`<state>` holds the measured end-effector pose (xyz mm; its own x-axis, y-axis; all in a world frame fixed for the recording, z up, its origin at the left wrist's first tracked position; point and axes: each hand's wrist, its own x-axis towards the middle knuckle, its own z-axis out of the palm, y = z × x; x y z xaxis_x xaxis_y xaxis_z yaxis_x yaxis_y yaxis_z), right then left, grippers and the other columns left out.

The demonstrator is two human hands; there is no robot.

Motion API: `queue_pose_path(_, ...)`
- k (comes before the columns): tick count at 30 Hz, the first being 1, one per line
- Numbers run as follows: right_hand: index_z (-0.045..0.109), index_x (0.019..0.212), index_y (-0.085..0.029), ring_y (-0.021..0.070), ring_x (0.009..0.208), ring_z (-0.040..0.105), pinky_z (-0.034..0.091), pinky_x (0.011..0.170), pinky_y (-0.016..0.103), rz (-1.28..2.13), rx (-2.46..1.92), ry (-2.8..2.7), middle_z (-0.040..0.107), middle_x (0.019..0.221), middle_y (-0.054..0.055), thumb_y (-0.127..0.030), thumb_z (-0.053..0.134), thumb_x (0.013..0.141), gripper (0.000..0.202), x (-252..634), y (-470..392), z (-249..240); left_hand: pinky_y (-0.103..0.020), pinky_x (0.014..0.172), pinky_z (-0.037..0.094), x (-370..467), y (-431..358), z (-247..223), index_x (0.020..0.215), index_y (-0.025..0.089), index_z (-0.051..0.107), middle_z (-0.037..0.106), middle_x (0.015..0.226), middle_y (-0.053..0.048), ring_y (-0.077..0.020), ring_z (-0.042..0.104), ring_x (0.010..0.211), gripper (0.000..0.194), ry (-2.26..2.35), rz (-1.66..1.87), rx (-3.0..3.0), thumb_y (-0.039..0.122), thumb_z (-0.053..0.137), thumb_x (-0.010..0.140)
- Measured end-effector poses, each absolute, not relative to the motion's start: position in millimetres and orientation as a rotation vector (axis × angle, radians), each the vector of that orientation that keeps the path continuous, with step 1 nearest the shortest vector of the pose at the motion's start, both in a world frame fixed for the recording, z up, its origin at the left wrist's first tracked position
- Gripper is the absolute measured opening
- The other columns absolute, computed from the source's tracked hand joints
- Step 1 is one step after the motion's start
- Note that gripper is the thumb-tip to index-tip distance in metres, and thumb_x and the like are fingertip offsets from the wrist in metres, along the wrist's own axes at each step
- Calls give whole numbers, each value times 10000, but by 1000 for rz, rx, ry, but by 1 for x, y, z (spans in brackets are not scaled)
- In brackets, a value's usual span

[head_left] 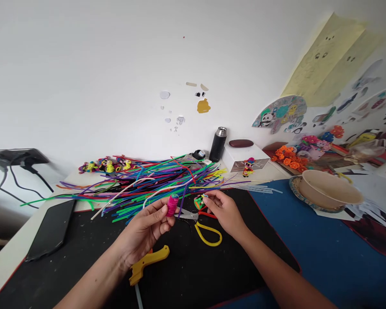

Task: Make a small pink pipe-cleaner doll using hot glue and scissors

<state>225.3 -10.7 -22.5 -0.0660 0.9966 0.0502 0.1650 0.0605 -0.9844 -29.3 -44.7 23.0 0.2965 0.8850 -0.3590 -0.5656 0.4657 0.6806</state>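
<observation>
Right by the scissors, left fingers clasp a pink coil, right fingers pinching a green piece!

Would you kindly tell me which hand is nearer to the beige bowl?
Right. The right hand is left of the beige bowl, apart from it; the left hand is farther left, holding the pink coil.

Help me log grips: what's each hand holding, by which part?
Left hand: pink coil, by its lower part. Right hand: green piece, by its right side.
</observation>
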Motion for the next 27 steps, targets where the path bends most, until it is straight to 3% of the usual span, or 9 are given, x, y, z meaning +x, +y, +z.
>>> queue_pose_path(3, 704, 981, -185, 183, 657, 635, 524, 636, 315, 1162, -1257, -1387, 677, 753, 13, -563, 733, 862, 398, 224, -12, -23, -179, 651, 645, -28, -45, 22, 969, 130, 805, 781, 858, -55, -150, 765, 724, 395, 847, 1016, 456, 109, 1010, 632)
queue_pose_path(6, 698, 967, -193, 184, 647, 640, 543, 636, 319, 1213, -1245, -1356, 676, 748, 8, -583, 752, 846, 412, 225, -14, -21, -176, 653, 641, -25, -45, 22, 913, 143, 799, 769, 800, -28, -140, 757, 700, 412, 867, 1033, 521, 161, 1045, 583)
queue_pose_path(12, 713, 982, -195, 193, 664, 648, 553, 649, 327, 1192, -1250, -1377, 695, 782, 25, -586, 752, 853, 414, 226, -16, -12, -208, 673, 643, -20, -46, 19, 885, 169, 742, 768, 803, -22, -167, 774, 743, 394, 872, 1043, 667, 244, 1032, 630)
queue_pose_path(19, 713, 1007, -197, 195, 671, 654, 543, 668, 332, 1142, -1224, -1390, 708, 793, 28, -570, 763, 854, 406, 221, -17, 0, -238, 738, 646, -19, -48, 14, 987, 179, 748, 777, 877, -16, -159, 769, 764, 482, 900, 1074, 640, 201, 1039, 603)
queue_pose_path(24, 717, 1011, -198, 197, 679, 643, 520, 641, 319, 1055, -1197, -1420, 706, 787, 28, -501, 755, 880, 332, 214, -21, 10, -200, 677, 621, -14, -47, 10, 923, 165, 749, 769, 808, -25, -154, 757, 742, 418, 885, 1117, 649, 222, 1032, 621)
queue_pose_path(27, 727, 1011, -201, 204, 708, 643, 514, 645, 320, 940, -1186, -1472, 710, 804, 37, -466, 742, 891, 292, 208, -23, 15, -217, 730, 640, -10, -48, 8, 895, 173, 740, 775, 836, -22, -175, 779, 803, 423, 880, 1157, 593, 210, 1039, 597)
